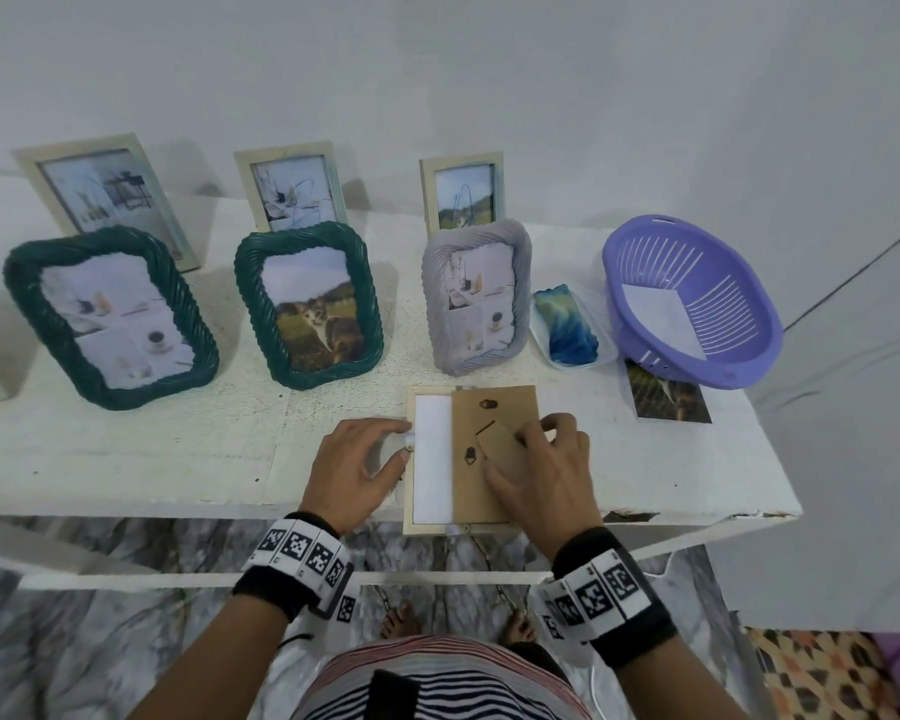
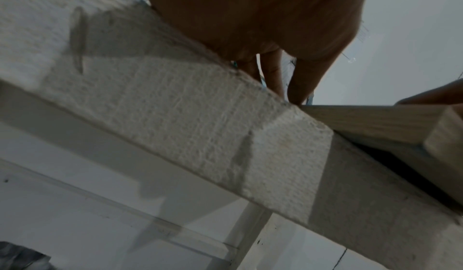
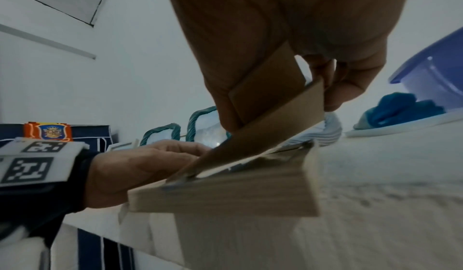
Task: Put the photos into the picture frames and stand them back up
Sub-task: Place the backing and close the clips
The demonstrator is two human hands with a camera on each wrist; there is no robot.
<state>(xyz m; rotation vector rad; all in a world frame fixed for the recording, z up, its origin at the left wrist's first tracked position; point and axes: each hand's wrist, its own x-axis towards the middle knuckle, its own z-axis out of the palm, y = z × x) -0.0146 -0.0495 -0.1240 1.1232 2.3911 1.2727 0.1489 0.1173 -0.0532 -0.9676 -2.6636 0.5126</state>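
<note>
While the frame [image 1: 411, 459] lies face down at the counter's [image 1: 178, 459] near edge, long axis running near to far, the right hand [image 1: 536, 475] pinches the backboard's [image 1: 489, 418] stand flap and tilts the board up on its right side. To the left, the left hand [image 1: 357, 459] steadies the frame's left rail, fingers curled against it. Inside, a white sheet [image 1: 432, 459] shows; a loose photo [image 1: 666, 397] waits to the right, nearer the right hand.
</note>
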